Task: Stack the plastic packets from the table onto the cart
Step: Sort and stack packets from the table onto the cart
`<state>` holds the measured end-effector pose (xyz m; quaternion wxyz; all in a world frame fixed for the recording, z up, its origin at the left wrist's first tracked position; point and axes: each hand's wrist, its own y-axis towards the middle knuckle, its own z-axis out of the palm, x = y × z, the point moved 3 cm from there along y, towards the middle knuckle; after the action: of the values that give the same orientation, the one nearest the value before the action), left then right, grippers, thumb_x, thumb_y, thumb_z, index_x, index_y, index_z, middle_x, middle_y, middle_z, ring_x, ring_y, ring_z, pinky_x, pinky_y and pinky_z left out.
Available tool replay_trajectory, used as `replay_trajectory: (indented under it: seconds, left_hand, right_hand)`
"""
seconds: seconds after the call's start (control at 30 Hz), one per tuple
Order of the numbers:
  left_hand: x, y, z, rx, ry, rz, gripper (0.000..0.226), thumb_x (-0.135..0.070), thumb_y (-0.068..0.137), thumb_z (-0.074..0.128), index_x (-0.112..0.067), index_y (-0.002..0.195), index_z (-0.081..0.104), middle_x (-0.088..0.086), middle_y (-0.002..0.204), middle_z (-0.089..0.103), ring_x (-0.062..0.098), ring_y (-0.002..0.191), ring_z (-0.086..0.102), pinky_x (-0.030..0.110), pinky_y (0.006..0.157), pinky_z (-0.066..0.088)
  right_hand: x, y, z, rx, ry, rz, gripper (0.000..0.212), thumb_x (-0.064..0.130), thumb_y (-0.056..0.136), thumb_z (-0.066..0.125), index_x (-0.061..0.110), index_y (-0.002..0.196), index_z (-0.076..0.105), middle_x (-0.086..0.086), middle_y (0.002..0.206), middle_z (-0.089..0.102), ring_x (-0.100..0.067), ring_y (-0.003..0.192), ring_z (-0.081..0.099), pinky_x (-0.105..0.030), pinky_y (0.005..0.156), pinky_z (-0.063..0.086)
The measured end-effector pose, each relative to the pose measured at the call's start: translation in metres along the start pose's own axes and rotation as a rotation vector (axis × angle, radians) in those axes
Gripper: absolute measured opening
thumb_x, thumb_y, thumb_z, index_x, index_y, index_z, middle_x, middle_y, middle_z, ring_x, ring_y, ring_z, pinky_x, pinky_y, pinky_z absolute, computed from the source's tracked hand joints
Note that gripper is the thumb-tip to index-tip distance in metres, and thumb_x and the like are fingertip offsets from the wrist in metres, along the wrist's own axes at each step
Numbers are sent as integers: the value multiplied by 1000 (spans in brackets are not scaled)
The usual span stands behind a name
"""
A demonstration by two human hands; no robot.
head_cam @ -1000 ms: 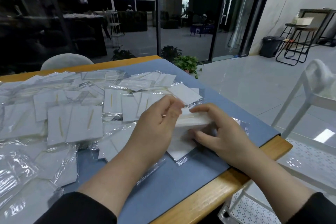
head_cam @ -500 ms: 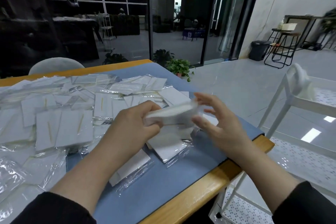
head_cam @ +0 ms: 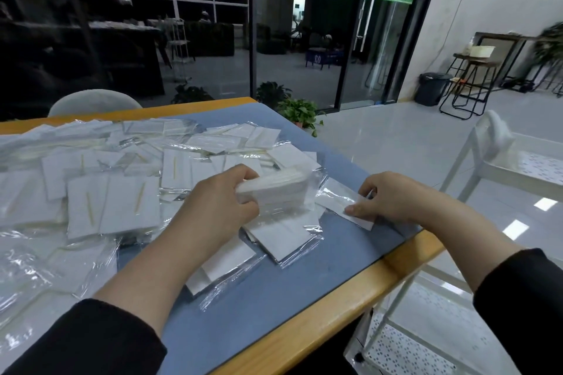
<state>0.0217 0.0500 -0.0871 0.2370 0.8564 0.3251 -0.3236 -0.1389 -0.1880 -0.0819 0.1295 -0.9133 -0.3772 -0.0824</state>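
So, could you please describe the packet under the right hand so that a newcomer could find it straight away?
Start at the blue table and go to its right edge, nearest the white cart. There the right hand pinches a single packet lying flat. Unlike the heaped packets further left, it lies alone, apart from the bundle in the left hand.

- Single view only, worn on the head, looking forward and down over both forearms.
- Close above the near corner of the table [head_cam: 304,307], its wooden edge running diagonally from lower centre to right.
- Left hand [head_cam: 219,207] and right hand [head_cam: 393,201] near mid-frame, at arm's reach.
- Wide-angle, with straight lines bowing toward the borders.
- Facing a dark glass wall [head_cam: 182,39] beyond the far table edge.
- White cart [head_cam: 475,167] at the right border, partly cut off.
- No second view, so nothing shared.
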Motion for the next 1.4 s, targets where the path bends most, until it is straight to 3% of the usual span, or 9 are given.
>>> replay_trajectory:
  seconds: [0.13, 0.33, 0.53, 0.7, 0.83, 1.0, 1.17, 1.3, 1.4]
  left_hand:
    - [1, 2, -3, -58, -69, -20, 29, -15, 86, 66, -37, 104, 59, -8, 87, 67, 11, 66, 57, 22, 54, 42]
    - [-1, 3, -15, -198, -206, -29, 38, -10, 83, 66, -35, 110, 54, -5, 101, 63, 24, 77, 64, 34, 63, 50]
    - [-2, 0, -15, -152, -293, -4, 33, -10, 84, 68, -36, 100, 57, -4, 90, 68, 11, 61, 58, 27, 54, 41]
    - [-10, -6, -5, 5, -329, 45, 33, -10, 87, 69, -37, 103, 58, -6, 88, 70, 19, 65, 61, 28, 59, 47]
    - [-15, -11, 3, 133, -300, 56, 25, -17, 96, 59, -39, 108, 55, -10, 103, 65, 8, 70, 60, 26, 65, 49]
    - [-20, -15, 10, 225, -183, 89, 40, -55, 82, 74, -48, 112, 48, -22, 104, 62, -9, 80, 60, 13, 65, 44]
    - [-15, -7, 6, 88, -1, 88, 30, -28, 86, 74, -38, 109, 57, -3, 88, 70, 8, 69, 59, 16, 57, 41]
    - [-17, -6, -17, -94, -143, 41, 24, -20, 86, 71, -32, 105, 63, 1, 82, 72, 18, 64, 59, 24, 54, 44]
    - [-23, -11, -52, -222, -176, 57, 19, -17, 87, 70, -31, 98, 63, -3, 82, 71, 14, 66, 62, 25, 55, 46]
  right_hand:
    - [-2, -4, -2, -65, 68, -26, 15, 37, 92, 67, 24, 99, 62, 1, 91, 69, -11, 71, 59, -25, 57, 44]
    - [-4, -32, -30, -562, 414, -238, 11, 16, 92, 64, 26, 92, 68, 6, 86, 66, -22, 82, 61, -38, 73, 49]
    - [42, -49, -22, -325, 226, -639, 17, 17, 90, 72, 34, 90, 72, 19, 92, 63, -1, 93, 58, -7, 78, 40]
    - [55, -29, 19, -506, 586, -558, 41, 23, 81, 82, 41, 103, 53, 10, 115, 51, 0, 110, 51, -14, 90, 43]
    - [58, -19, 44, -304, 922, -406, 90, 45, 66, 79, 42, 144, 33, 9, 132, 51, -7, 118, 56, -29, 90, 54]
    - [61, -17, 50, -335, 912, -441, 44, 32, 80, 81, 41, 114, 54, -5, 112, 66, -30, 88, 67, -29, 71, 57]
    - [56, -14, 54, -289, 898, -435, 51, 59, 72, 75, 48, 117, 53, 0, 115, 63, -25, 98, 67, -40, 83, 59]
    - [56, -22, 49, -420, 836, -416, 71, 63, 77, 60, 39, 141, 39, 10, 127, 55, -2, 118, 54, -26, 97, 48]
    - [57, -28, 48, -458, 756, -431, 57, 66, 78, 56, 38, 128, 52, 13, 117, 58, -1, 109, 56, -23, 91, 49]
